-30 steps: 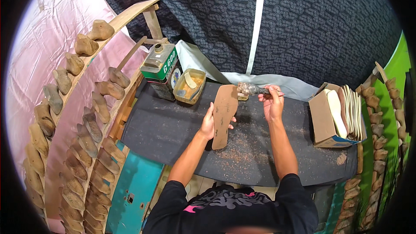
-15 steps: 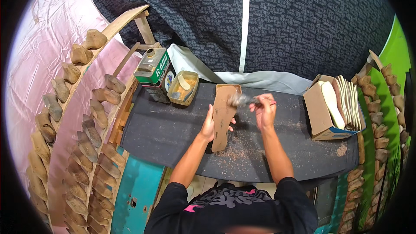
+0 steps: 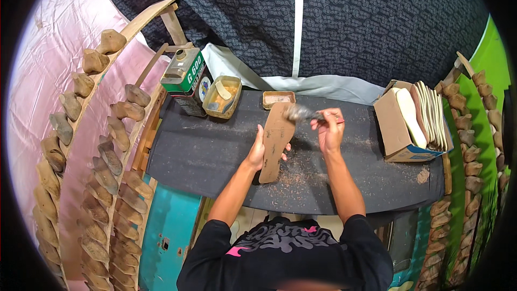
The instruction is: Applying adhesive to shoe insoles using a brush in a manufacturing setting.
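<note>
My left hand (image 3: 256,153) is closed round the middle of a brown insole (image 3: 278,136), thumb on its near face and fingertips showing past the right edge. The insole is tilted up over the dark table, with its broad end away from me and a few dark marks on its face. In my right hand (image 3: 329,133) is a brush (image 3: 306,115), gripped by its handle. Its greyish bristles are at the insole's upper right edge. They are blurred, so I cannot tell whether they touch it.
Beyond the insole stands a small shallow tray (image 3: 279,97). At the back left are a green-and-white metal can (image 3: 184,83) and a tub (image 3: 222,98) holding a pale scraper. To the right, a cardboard box (image 3: 396,124) holds upright insoles. Wooden shoe lasts (image 3: 110,153) line racks on both sides.
The insole has come slightly down from the small tray, which now shows behind it. The brush stays near the insole's upper right edge. The whole view has shifted a little.
</note>
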Tool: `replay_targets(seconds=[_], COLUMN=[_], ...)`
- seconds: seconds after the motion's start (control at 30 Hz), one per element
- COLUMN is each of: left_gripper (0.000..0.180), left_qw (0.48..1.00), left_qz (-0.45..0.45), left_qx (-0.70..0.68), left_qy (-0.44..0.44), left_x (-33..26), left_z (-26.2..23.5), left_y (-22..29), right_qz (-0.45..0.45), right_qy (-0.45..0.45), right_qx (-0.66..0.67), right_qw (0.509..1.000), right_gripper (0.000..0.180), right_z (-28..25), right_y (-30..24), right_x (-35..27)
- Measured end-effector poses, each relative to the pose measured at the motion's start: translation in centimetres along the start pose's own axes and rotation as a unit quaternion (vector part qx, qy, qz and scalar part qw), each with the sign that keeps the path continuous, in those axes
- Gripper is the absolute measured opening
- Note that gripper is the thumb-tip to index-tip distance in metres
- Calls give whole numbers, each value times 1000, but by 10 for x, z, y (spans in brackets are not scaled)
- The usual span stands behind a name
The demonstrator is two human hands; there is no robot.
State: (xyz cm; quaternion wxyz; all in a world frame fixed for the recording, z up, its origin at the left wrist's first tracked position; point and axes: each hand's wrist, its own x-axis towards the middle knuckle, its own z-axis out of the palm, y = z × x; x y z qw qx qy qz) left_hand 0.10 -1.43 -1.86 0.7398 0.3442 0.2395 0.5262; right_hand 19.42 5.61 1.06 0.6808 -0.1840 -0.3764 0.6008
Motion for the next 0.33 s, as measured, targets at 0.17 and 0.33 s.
replay_targets(seconds=[0.17, 0.33], left_gripper=[83, 83], left_qw=[999, 999], left_qz=[-12, -1], left_qx=[-4, -3], left_qy=[-38, -33], left_x=[5, 4], left_z=[8, 10], left_y=[-5, 0], right_qz=[-37, 16], right_qy=[38, -92], right_qx=[8, -20], right_qw=[999, 995], right_gripper=[6, 8], right_z=[13, 13], right_y=[-3, -5], right_x=[-3, -18])
